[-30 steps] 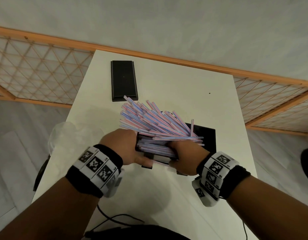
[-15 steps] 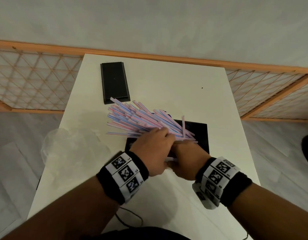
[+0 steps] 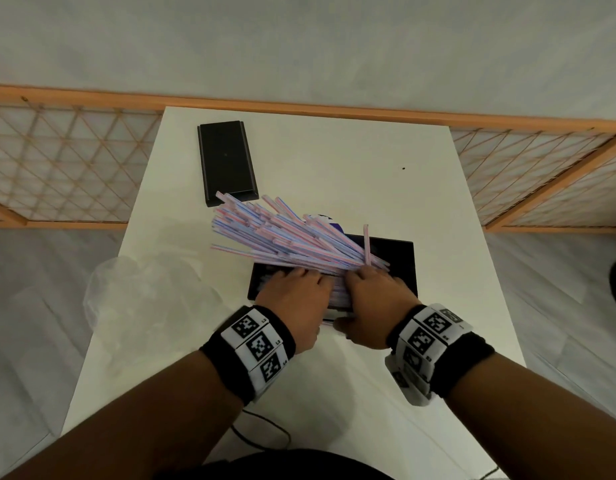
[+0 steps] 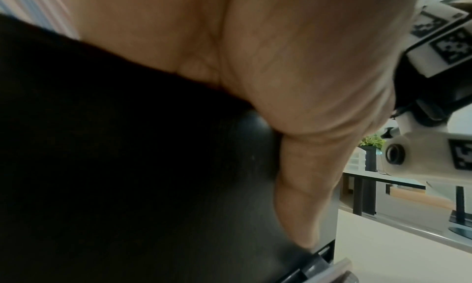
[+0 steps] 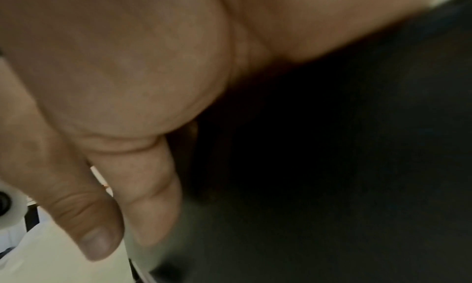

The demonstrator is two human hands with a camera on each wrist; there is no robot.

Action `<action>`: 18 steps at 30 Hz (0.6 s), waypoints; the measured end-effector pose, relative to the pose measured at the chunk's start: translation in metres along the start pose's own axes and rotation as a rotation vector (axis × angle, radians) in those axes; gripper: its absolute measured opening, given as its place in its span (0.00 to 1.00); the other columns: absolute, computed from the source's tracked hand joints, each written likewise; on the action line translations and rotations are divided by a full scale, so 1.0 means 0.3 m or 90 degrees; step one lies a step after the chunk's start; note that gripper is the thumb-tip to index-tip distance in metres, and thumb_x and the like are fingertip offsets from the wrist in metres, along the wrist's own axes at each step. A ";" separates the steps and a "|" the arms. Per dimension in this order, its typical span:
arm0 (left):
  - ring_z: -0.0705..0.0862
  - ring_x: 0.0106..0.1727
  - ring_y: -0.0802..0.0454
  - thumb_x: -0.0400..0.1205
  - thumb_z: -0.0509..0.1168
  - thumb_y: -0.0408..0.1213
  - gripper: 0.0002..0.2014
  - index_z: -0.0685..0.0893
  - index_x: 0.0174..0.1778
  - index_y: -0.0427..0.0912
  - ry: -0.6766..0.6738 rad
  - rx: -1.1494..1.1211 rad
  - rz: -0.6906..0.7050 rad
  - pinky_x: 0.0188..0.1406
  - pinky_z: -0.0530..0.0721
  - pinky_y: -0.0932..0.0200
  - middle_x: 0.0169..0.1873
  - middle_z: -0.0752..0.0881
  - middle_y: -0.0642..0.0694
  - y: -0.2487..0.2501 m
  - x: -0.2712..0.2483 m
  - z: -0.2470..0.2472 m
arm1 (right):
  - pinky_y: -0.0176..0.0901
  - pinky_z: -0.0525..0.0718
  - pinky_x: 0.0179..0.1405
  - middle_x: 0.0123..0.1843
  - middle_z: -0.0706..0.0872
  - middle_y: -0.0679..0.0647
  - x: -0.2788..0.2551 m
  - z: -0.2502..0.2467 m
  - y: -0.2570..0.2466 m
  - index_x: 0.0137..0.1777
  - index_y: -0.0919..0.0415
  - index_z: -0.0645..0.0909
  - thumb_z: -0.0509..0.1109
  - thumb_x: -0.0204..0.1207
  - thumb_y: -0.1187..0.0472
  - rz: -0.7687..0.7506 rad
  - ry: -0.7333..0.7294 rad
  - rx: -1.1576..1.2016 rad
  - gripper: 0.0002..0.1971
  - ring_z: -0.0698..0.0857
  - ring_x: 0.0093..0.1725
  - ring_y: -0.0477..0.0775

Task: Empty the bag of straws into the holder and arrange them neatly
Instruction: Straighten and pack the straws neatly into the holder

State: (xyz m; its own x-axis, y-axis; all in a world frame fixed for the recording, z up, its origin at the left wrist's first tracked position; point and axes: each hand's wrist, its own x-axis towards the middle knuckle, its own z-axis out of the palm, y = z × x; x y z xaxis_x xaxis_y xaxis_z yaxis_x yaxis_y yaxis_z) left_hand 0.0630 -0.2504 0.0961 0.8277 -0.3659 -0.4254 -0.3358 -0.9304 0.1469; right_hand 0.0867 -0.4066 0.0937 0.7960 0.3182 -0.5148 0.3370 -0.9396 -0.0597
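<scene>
A heap of pink-and-blue striped straws (image 3: 282,237) fans up and to the left out of a black rectangular holder (image 3: 396,261) on the white table (image 3: 334,161). One straw (image 3: 366,244) sticks upright from it. My left hand (image 3: 296,289) lies palm down on the near ends of the straws, over the holder's left half. Beside it, my right hand (image 3: 372,292) presses the same ends. Both thumbs run down the holder's near wall (image 4: 127,166), which is dark and close in the right wrist view (image 5: 332,166). The empty clear plastic bag (image 3: 143,299) lies at the table's left edge.
A flat black lid (image 3: 226,161) lies at the back left, just beyond the straw tips. Something purple (image 3: 323,218) peeks out behind the straws. A wooden lattice screen (image 3: 57,168) runs behind and beside the table. A thin cable (image 3: 261,434) hangs at the near edge.
My left hand left the holder's left side and came over onto the straws next to the right hand. The straws now lie lower and lean further left.
</scene>
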 end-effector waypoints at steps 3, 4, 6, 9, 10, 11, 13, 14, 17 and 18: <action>0.74 0.75 0.42 0.81 0.70 0.49 0.30 0.68 0.76 0.47 -0.012 -0.015 -0.014 0.74 0.75 0.43 0.73 0.75 0.45 -0.017 0.004 0.009 | 0.56 0.75 0.67 0.67 0.78 0.53 0.008 0.001 0.000 0.67 0.51 0.76 0.68 0.71 0.40 -0.007 -0.005 0.001 0.26 0.78 0.69 0.62; 0.75 0.74 0.41 0.81 0.70 0.49 0.30 0.67 0.76 0.47 -0.017 -0.021 -0.020 0.73 0.76 0.43 0.72 0.75 0.44 -0.023 0.003 0.008 | 0.55 0.75 0.66 0.66 0.78 0.52 0.006 0.000 0.006 0.66 0.50 0.77 0.68 0.71 0.40 -0.002 -0.005 0.004 0.25 0.77 0.69 0.62; 0.77 0.73 0.40 0.81 0.70 0.49 0.31 0.67 0.76 0.46 -0.023 -0.029 -0.031 0.72 0.77 0.43 0.72 0.76 0.43 -0.032 0.005 0.010 | 0.54 0.76 0.65 0.64 0.78 0.52 0.005 0.000 0.016 0.64 0.49 0.79 0.67 0.71 0.40 0.004 -0.012 0.006 0.24 0.78 0.68 0.60; 0.75 0.74 0.40 0.80 0.70 0.51 0.32 0.66 0.77 0.46 -0.035 -0.037 -0.034 0.73 0.76 0.42 0.73 0.75 0.43 -0.036 0.014 0.012 | 0.53 0.77 0.64 0.63 0.79 0.52 0.008 0.000 0.013 0.62 0.49 0.81 0.67 0.71 0.40 0.005 -0.013 0.005 0.23 0.79 0.66 0.59; 0.75 0.74 0.40 0.80 0.70 0.52 0.33 0.66 0.77 0.46 -0.043 -0.041 -0.035 0.73 0.76 0.42 0.73 0.75 0.43 -0.037 0.018 0.011 | 0.52 0.78 0.64 0.63 0.80 0.52 0.011 -0.001 0.010 0.61 0.50 0.80 0.67 0.71 0.41 0.003 -0.012 0.006 0.22 0.80 0.65 0.59; 0.76 0.73 0.40 0.79 0.71 0.54 0.34 0.66 0.77 0.45 -0.055 -0.043 -0.034 0.72 0.77 0.42 0.72 0.76 0.43 -0.038 0.023 0.008 | 0.52 0.79 0.63 0.62 0.82 0.52 0.013 -0.001 0.007 0.62 0.51 0.79 0.68 0.71 0.42 0.002 -0.013 0.010 0.22 0.82 0.64 0.59; 0.79 0.71 0.40 0.78 0.71 0.56 0.37 0.64 0.77 0.44 -0.075 -0.040 -0.034 0.71 0.79 0.42 0.72 0.77 0.43 -0.039 0.032 0.001 | 0.51 0.81 0.62 0.60 0.84 0.51 0.014 -0.003 0.007 0.62 0.52 0.77 0.69 0.71 0.43 -0.002 -0.014 0.022 0.22 0.84 0.61 0.59; 0.79 0.70 0.40 0.77 0.72 0.57 0.39 0.64 0.77 0.43 -0.082 -0.040 -0.037 0.71 0.79 0.42 0.71 0.77 0.43 -0.039 0.036 -0.002 | 0.50 0.81 0.61 0.60 0.85 0.51 0.014 -0.002 0.010 0.61 0.51 0.77 0.69 0.71 0.44 -0.002 -0.012 0.026 0.21 0.85 0.61 0.59; 0.77 0.73 0.41 0.76 0.71 0.59 0.39 0.65 0.78 0.44 -0.101 -0.037 -0.038 0.73 0.77 0.42 0.73 0.75 0.43 -0.038 0.044 -0.005 | 0.49 0.79 0.61 0.60 0.84 0.50 0.016 0.000 0.012 0.61 0.49 0.78 0.69 0.70 0.44 0.003 -0.007 0.024 0.20 0.84 0.62 0.58; 0.76 0.73 0.41 0.77 0.71 0.59 0.38 0.67 0.77 0.44 -0.106 -0.032 -0.036 0.73 0.77 0.42 0.74 0.74 0.44 -0.036 0.044 -0.007 | 0.49 0.79 0.60 0.61 0.84 0.50 0.017 0.000 0.011 0.61 0.49 0.79 0.69 0.70 0.44 0.002 -0.010 0.023 0.20 0.83 0.62 0.58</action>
State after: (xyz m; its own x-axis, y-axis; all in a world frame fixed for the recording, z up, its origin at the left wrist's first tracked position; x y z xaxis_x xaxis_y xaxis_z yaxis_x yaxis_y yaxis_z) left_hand 0.0785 -0.2452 0.0907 0.7573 -0.3085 -0.5757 -0.2646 -0.9507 0.1614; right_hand 0.0919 -0.4079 0.0910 0.7896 0.3129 -0.5278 0.3150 -0.9449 -0.0890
